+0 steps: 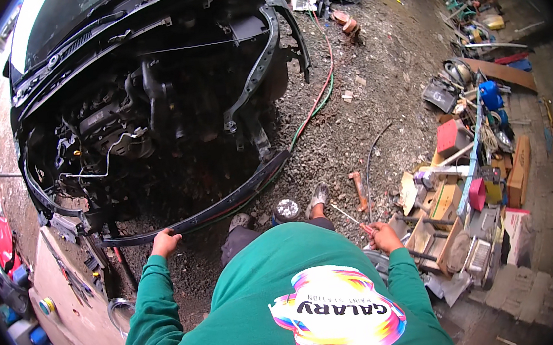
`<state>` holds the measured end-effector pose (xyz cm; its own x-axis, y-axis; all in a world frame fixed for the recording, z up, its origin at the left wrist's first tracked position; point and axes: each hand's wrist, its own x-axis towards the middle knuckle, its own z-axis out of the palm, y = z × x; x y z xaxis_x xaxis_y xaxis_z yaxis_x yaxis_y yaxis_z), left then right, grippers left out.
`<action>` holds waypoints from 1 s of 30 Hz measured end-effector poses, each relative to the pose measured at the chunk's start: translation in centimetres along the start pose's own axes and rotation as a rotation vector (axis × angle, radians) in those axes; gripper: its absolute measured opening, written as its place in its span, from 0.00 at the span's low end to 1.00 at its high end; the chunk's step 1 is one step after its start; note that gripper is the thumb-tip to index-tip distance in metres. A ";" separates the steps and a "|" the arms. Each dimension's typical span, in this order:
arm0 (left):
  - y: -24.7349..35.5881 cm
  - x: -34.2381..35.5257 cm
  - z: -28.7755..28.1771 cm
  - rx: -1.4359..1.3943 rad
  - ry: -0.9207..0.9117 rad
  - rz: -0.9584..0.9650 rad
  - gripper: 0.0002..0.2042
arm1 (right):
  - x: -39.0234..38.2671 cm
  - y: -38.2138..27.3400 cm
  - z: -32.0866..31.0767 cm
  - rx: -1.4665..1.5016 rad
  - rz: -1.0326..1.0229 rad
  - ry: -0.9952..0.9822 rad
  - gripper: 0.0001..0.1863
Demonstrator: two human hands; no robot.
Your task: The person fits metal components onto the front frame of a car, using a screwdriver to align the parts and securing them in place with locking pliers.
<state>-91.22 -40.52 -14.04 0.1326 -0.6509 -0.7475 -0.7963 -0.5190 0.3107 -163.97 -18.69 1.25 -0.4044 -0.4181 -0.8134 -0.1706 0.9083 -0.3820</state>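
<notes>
My left hand (165,242) is closed at the lower edge of a long curved black crossbar (207,214) across the front of a dark car. In my right hand (384,236), off to the right, is a screwdriver (366,229) with a red handle, its thin shaft slanting up and left. Behind the crossbar lies the car's exposed engine bay (108,122), with dark hoses, a pale bent pipe and a black frame rail (258,68). My fingers partly hide the screwdriver's handle.
Red and green hoses (330,54) run over the gravel beside the car. A round can (287,210) stands between my feet. To the right are wooden trays (429,234) and piled parts; a board (79,298) with tools lies at left.
</notes>
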 end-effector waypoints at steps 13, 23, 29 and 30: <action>30.3 -8.3 14.4 -0.008 0.094 0.136 0.30 | 22.6 1.6 -24.4 0.032 0.204 -0.312 0.15; 39.6 -9.4 11.3 0.016 0.139 0.032 0.31 | 29.1 1.4 -21.8 -0.072 0.313 -0.508 0.16; 40.3 -0.2 9.5 0.102 0.285 0.037 0.40 | 26.9 3.8 -17.1 0.006 0.272 -0.486 0.13; 41.2 1.7 9.2 0.184 0.301 0.051 0.43 | 26.3 4.5 -16.6 0.038 0.300 -0.468 0.11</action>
<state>-129.22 -57.91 -7.92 0.2359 -0.8218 -0.5186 -0.8958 -0.3907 0.2117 -190.35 -25.32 -14.62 0.0133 -0.1116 -0.9937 -0.0732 0.9910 -0.1122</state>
